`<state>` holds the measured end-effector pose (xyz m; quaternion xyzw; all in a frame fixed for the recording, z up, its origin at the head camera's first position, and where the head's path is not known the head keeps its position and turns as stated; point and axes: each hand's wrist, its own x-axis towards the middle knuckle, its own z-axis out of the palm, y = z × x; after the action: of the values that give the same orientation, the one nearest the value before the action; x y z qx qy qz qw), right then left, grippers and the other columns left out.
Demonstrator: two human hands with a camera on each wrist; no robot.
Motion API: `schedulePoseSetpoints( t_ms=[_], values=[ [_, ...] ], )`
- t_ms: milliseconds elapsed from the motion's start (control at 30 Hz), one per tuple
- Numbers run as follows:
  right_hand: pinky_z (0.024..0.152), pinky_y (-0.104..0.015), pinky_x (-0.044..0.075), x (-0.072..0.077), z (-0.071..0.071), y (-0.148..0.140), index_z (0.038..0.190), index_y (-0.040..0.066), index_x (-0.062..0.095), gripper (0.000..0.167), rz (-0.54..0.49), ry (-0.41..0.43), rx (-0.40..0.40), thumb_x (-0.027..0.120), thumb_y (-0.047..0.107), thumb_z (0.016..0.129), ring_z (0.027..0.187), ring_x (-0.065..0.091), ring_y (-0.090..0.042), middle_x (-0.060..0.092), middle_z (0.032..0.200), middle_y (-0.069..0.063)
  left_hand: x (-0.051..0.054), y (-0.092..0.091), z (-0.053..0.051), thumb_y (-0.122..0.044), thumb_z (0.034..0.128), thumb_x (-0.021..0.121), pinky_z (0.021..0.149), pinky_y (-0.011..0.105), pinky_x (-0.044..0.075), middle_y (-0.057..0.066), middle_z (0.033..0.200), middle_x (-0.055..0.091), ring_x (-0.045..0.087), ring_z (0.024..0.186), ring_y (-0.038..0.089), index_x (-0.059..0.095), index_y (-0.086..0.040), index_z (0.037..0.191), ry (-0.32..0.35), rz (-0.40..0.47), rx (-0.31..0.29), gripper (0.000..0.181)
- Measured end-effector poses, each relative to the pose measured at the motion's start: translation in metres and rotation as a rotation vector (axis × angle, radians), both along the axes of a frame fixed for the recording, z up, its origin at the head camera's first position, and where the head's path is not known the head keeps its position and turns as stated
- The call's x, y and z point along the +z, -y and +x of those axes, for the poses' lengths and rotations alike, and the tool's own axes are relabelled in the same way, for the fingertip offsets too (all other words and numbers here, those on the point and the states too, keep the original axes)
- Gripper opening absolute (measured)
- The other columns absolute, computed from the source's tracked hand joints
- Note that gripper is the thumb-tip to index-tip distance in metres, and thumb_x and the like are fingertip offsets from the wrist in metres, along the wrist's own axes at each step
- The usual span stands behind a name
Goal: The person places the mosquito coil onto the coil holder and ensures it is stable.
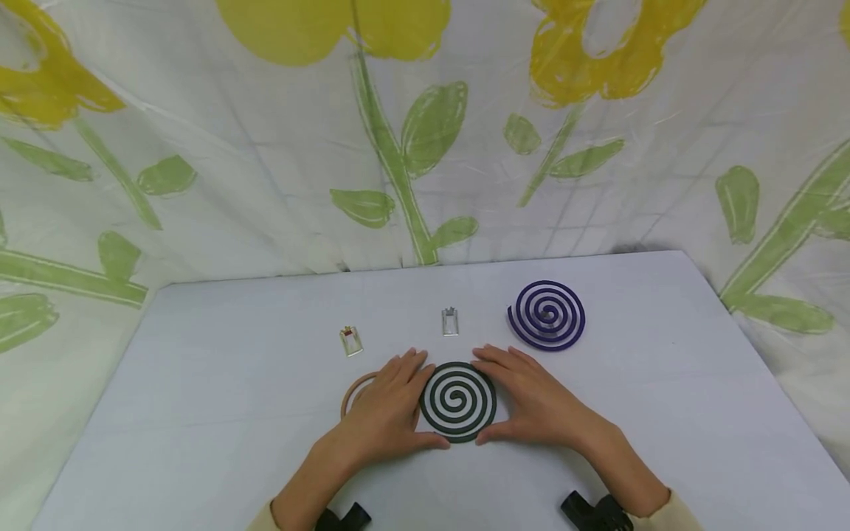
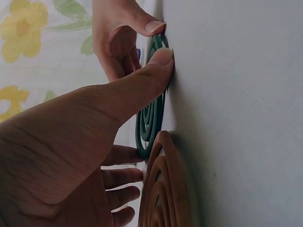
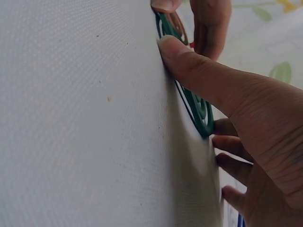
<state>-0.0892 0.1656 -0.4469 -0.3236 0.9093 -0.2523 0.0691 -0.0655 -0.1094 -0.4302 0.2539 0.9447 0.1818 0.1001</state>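
A dark green spiral coil (image 1: 457,401) lies at the table's front middle, with a hand on each side of it. The left hand (image 1: 384,422) grips its left edge between thumb and fingers, and the right hand (image 1: 541,404) holds the right edge likewise. Under and beside the left hand is a brown coil (image 1: 346,399), mostly covered in the head view. In the left wrist view the brown coil (image 2: 163,189) sits close beside the green coil (image 2: 154,120). Both thumbs are on the near edge of the green coil (image 3: 203,118) in the right wrist view.
On the white table (image 1: 212,457), a purple coil (image 1: 547,316) lies at the back right. A silver metal stand (image 1: 450,322) lies at the back middle, and a gold-coloured stand (image 1: 350,341) to its left. A flower-printed curtain (image 1: 279,162) hangs behind.
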Motion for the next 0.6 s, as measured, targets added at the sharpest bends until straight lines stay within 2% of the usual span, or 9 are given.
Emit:
schedulePoseSetpoints(
  t_ms=[367, 600],
  values=[
    [0.130, -0.057, 0.031, 0.0005, -0.0004, 0.0002, 0.150, 0.008, 0.058, 0.105, -0.018, -0.001, -0.010, 0.094, 0.061, 0.067, 0.155, 0.044, -0.036, 0.051, 0.163, -0.008, 0.0053, -0.0002, -0.0002, -0.063, 0.0767, 0.088, 0.133, 0.049, 0.030, 0.020, 0.164, 0.045, 0.036, 0.159, 0.037, 0.049, 0.001, 0.153, -0.028, -0.027, -0.032, 0.107],
    [0.130, -0.056, 0.032, 0.0014, -0.0018, -0.0002, 0.149, 0.008, 0.059, 0.104, -0.019, -0.004, 0.000, 0.094, 0.061, 0.066, 0.154, 0.044, -0.036, 0.052, 0.162, -0.009, 0.0029, -0.0015, 0.0009, -0.062, 0.0768, 0.088, 0.133, 0.049, 0.029, 0.020, 0.163, 0.046, 0.036, 0.159, 0.037, 0.049, 0.002, 0.153, -0.033, -0.013, -0.027, 0.107]
  ],
)
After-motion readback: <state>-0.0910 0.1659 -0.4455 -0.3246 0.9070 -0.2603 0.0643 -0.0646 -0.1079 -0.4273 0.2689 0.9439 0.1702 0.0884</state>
